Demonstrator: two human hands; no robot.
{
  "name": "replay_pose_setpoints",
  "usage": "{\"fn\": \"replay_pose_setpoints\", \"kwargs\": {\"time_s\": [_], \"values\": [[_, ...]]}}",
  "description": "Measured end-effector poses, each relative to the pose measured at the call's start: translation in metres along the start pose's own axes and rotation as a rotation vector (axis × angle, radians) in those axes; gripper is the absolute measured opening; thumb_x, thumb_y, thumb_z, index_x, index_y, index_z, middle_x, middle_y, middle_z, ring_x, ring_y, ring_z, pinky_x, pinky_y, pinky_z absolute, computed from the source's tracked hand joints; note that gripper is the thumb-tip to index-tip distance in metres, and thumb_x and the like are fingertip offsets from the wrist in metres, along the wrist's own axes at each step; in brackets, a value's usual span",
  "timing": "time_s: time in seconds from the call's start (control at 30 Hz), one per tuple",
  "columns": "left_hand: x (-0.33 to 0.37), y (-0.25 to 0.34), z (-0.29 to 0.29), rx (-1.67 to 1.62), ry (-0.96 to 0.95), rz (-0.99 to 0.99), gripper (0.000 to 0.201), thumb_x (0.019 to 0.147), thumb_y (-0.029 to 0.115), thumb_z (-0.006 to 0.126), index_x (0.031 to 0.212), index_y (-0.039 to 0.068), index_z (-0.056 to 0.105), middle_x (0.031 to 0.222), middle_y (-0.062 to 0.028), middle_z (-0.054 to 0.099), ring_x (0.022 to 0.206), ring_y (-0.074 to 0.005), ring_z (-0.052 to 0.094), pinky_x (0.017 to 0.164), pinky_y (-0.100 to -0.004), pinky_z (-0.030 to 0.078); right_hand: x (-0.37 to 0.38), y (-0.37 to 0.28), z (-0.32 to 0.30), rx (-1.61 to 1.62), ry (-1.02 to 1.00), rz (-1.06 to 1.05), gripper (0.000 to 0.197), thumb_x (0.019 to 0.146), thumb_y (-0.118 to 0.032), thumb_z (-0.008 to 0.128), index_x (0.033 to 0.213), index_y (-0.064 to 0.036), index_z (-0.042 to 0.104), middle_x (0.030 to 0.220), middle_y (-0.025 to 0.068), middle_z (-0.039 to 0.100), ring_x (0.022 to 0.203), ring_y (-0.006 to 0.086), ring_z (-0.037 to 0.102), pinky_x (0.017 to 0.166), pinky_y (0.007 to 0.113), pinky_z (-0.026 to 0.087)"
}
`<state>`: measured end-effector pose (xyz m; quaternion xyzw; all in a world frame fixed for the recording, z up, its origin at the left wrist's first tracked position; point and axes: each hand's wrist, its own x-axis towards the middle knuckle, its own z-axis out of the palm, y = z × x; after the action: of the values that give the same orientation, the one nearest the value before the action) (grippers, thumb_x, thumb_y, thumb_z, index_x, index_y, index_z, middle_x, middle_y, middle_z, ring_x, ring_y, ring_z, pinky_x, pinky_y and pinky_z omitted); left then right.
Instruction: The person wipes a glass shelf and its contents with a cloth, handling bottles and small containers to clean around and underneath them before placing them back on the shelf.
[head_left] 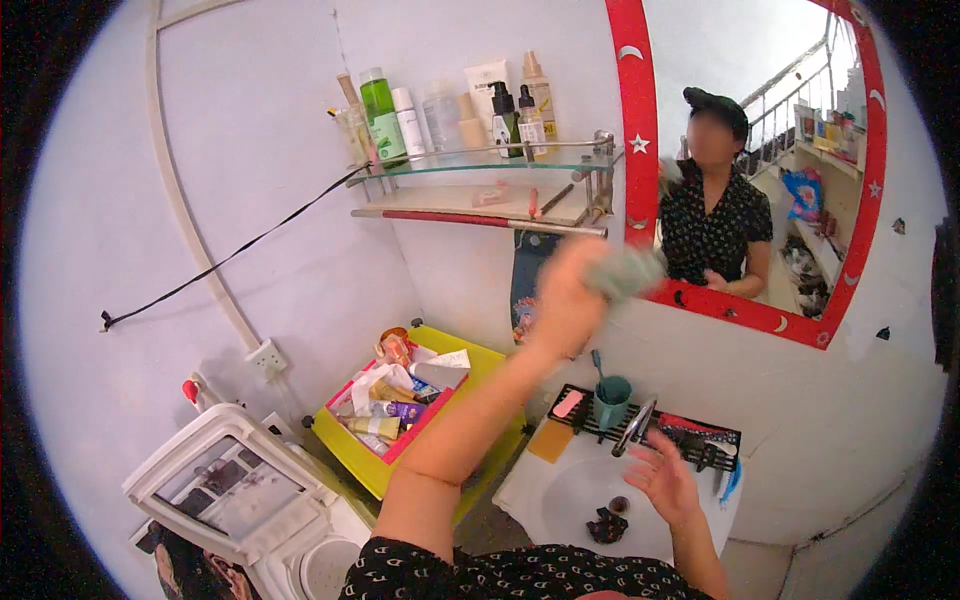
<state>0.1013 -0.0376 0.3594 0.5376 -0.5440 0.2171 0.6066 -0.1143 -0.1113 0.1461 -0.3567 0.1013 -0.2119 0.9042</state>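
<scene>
My left hand (570, 295), smeared by motion, is raised in front of the wall and closed on a grey-green cloth (628, 274). The cloth overlaps the lower left part of the red mirror frame (727, 303); whether it touches the frame I cannot tell. Over the right side of the white sink (570, 492), my right hand (662, 477) is empty with its fingers apart, close to the tap (634, 426). A dark crumpled cloth (606, 526) lies in the basin beside the drain.
Above left, a glass shelf (480, 160) carries several bottles. A yellow-green stand (480, 375) holds a pink box of tubes. The washing machine lid (235, 480) is raised at lower left. A green cup (612, 400) stands behind the basin. A black strap (235, 250) crosses the left wall.
</scene>
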Motion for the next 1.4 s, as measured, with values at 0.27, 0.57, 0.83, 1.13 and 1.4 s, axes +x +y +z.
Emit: {"fn": "replay_pose_setpoints", "kwargs": {"time_s": [0.27, 0.57, 0.83, 1.13, 1.4], "values": [[-0.073, -0.014, 0.027, 0.0, -0.888, 0.106, 0.052, 0.075, 0.022, 0.065, 0.12, 0.0, 0.047, 0.12, -0.0204, 0.048, 0.117, -0.033, 0.042, 0.1, -0.0399, 0.032, 0.025, 0.001, 0.011, 0.558, 0.228, 0.027, 0.041, 0.089, -0.038, 0.04, 0.119, -0.0124, 0.051, 0.11, 0.0097, 0.058, 0.089, 0.0235, 0.058, 0.07, 0.037, 0.051], [0.098, -0.048, -0.079, 0.01, 0.193, 0.03, 0.009, 0.082, 0.003, 0.055, 0.09, 0.002, 0.059, 0.083, -0.0038, 0.059, 0.068, -0.01, 0.053, 0.062, -0.0232, 0.043, -0.006, 0.016, -0.025, 0.384, 0.121, 0.122, 0.049, 0.088, -0.038, 0.037, 0.119, -0.0024, 0.048, 0.106, 0.0193, 0.058, 0.081, 0.0312, 0.06, 0.064, 0.044, 0.053], [0.157, -0.079, -0.112, 0.339, 0.305, 0.088, 0.019, 0.077, 0.011, 0.06, 0.094, 0.001, 0.059, 0.094, -0.0118, 0.061, 0.076, -0.0193, 0.06, 0.067, -0.0297, 0.048, -0.026, 0.039, -0.047, 0.307, 0.27, 0.158, 0.049, 0.088, -0.042, 0.039, 0.119, -0.0055, 0.05, 0.104, 0.0192, 0.059, 0.084, 0.0314, 0.061, 0.061, 0.044, 0.055], [0.199, -0.106, -0.104, 0.714, -0.083, -0.235, 0.061, 0.062, 0.04, 0.068, 0.106, 0.0, 0.054, 0.104, -0.0168, 0.061, 0.097, -0.0303, 0.059, 0.082, -0.0398, 0.046, -0.034, 0.05, -0.039, 0.237, 0.245, 0.167, 0.044, 0.085, -0.039, 0.04, 0.115, -0.0086, 0.053, 0.101, 0.0144, 0.061, 0.081, 0.0267, 0.06, 0.068, 0.045, 0.053], [0.185, -0.093, -0.105, 0.52, 0.212, -0.247, 0.061, 0.061, 0.036, 0.066, 0.113, 0.005, 0.055, 0.103, -0.0124, 0.063, 0.093, -0.0256, 0.06, 0.082, -0.0356, 0.046, -0.032, 0.054, -0.018, 0.022, 0.252, 0.069, 0.042, 0.086, -0.028, 0.046, 0.119, -0.0038, 0.047, 0.112, 0.0178, 0.056, 0.097, 0.0336, 0.057, 0.083, 0.049, 0.048]]}}
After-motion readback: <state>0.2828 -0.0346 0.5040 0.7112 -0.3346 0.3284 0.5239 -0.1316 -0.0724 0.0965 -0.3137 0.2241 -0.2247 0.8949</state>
